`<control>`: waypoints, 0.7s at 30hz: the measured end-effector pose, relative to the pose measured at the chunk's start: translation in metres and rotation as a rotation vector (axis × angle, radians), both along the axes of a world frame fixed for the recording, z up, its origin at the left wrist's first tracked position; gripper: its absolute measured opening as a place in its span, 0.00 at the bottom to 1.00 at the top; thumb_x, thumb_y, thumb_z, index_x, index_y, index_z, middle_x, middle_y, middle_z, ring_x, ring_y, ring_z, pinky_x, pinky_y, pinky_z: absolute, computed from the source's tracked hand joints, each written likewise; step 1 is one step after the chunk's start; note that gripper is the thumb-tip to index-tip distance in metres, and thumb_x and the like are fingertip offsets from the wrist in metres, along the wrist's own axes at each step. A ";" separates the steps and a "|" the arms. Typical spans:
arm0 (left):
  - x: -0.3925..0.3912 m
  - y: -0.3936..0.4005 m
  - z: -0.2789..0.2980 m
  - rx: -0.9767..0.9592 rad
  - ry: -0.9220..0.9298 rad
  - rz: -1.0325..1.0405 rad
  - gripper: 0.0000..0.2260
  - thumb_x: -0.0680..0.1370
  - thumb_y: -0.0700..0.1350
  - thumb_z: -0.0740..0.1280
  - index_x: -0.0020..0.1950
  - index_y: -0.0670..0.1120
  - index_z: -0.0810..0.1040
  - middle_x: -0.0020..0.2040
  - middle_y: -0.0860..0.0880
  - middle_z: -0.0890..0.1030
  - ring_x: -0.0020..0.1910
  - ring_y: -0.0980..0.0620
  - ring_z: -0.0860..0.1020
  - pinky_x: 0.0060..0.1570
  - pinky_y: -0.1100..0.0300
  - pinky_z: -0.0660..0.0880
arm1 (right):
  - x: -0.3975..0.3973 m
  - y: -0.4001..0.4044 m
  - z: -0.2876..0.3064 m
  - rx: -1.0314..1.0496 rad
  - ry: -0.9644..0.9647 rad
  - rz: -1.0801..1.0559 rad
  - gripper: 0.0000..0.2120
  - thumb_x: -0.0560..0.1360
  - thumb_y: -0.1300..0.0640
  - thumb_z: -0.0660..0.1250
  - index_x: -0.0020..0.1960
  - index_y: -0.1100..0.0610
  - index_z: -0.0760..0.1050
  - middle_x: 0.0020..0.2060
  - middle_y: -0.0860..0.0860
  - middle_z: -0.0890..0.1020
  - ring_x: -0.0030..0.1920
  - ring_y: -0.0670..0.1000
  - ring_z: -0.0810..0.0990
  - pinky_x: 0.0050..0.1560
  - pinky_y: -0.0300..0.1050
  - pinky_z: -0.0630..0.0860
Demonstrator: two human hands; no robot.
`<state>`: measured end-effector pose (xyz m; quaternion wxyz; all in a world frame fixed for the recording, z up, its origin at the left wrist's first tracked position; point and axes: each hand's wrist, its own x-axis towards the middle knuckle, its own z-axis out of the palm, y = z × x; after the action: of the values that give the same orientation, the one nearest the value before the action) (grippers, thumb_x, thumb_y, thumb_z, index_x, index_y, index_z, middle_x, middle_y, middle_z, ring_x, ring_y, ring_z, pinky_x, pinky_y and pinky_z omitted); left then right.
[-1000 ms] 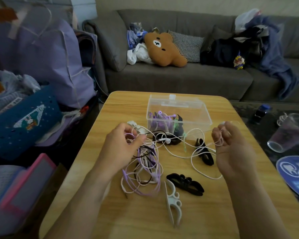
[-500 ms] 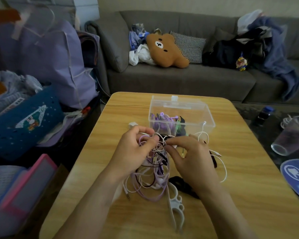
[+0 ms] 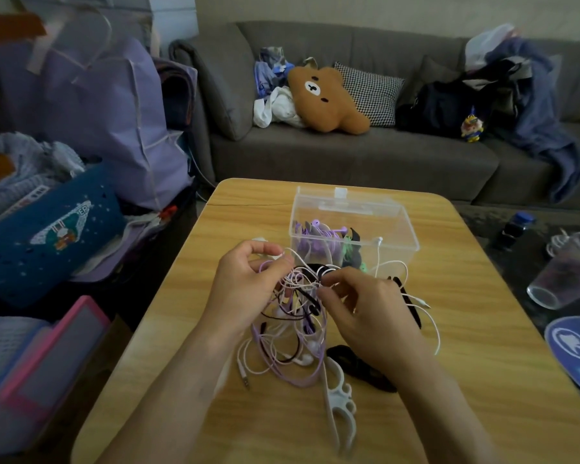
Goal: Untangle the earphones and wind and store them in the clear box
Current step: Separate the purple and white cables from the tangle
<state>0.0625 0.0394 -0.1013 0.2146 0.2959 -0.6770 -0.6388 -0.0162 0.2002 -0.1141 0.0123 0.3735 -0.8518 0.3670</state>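
A tangle of white, purple and black earphone cords [image 3: 292,333] lies on the wooden table [image 3: 482,346] in front of me. My left hand [image 3: 245,286] grips the top of the bundle. My right hand [image 3: 365,306] pinches cords at the knot right beside it. A loose white cord [image 3: 429,319] loops out to the right. The clear box [image 3: 352,226] stands open just behind my hands and holds wound purple earphones and a dark winder.
A white cord winder [image 3: 340,403] and a black one [image 3: 359,366] lie near the table's front; another black one [image 3: 409,303] sits right of my hand. A plastic cup [image 3: 563,272] and bottle [image 3: 516,226] stand off the table's right. Bags [image 3: 91,122] crowd the left; a sofa [image 3: 349,155] is behind.
My right hand, which a second ago held a white cord stretched out to the right, came in to the knot beside my left hand. The white cord now lies slack.
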 end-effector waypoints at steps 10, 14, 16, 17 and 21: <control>0.016 0.033 0.005 -0.858 0.444 0.118 0.19 0.68 0.31 0.65 0.58 0.42 0.76 0.55 0.51 0.78 0.59 0.50 0.76 0.58 0.52 0.76 | 0.008 -0.003 0.008 -0.187 0.043 -0.075 0.05 0.80 0.55 0.68 0.45 0.51 0.80 0.31 0.44 0.81 0.32 0.45 0.79 0.34 0.51 0.76; 0.008 0.041 -0.003 -0.739 0.389 -0.165 0.15 0.75 0.36 0.65 0.61 0.46 0.77 0.54 0.54 0.82 0.58 0.53 0.80 0.57 0.51 0.78 | 0.011 -0.005 0.007 -0.197 -0.027 -0.080 0.06 0.80 0.55 0.66 0.51 0.49 0.82 0.31 0.46 0.82 0.30 0.47 0.79 0.33 0.53 0.76; 0.003 0.042 -0.004 -0.622 0.359 -0.197 0.10 0.81 0.39 0.64 0.60 0.47 0.78 0.53 0.56 0.83 0.56 0.56 0.81 0.56 0.54 0.79 | 0.011 -0.005 0.006 -0.214 -0.046 -0.093 0.07 0.81 0.55 0.65 0.54 0.49 0.82 0.32 0.46 0.83 0.31 0.46 0.80 0.34 0.52 0.76; 0.001 0.040 -0.003 -0.558 0.373 -0.197 0.08 0.82 0.40 0.64 0.59 0.47 0.78 0.51 0.56 0.84 0.55 0.56 0.82 0.55 0.56 0.79 | 0.011 -0.006 0.006 -0.225 -0.051 -0.101 0.07 0.81 0.55 0.65 0.53 0.50 0.82 0.31 0.46 0.82 0.31 0.46 0.79 0.33 0.50 0.76; -0.001 0.027 0.001 -0.464 0.324 -0.230 0.06 0.79 0.48 0.68 0.55 0.49 0.80 0.47 0.58 0.83 0.49 0.58 0.82 0.47 0.67 0.76 | 0.018 -0.009 0.010 -0.268 -0.041 -0.085 0.06 0.82 0.56 0.64 0.47 0.51 0.78 0.28 0.45 0.79 0.29 0.47 0.77 0.28 0.44 0.70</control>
<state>0.0618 0.0665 -0.1000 0.3078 0.0546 -0.7909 -0.5260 0.0019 0.1909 -0.1046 0.0605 0.3246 -0.8102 0.4843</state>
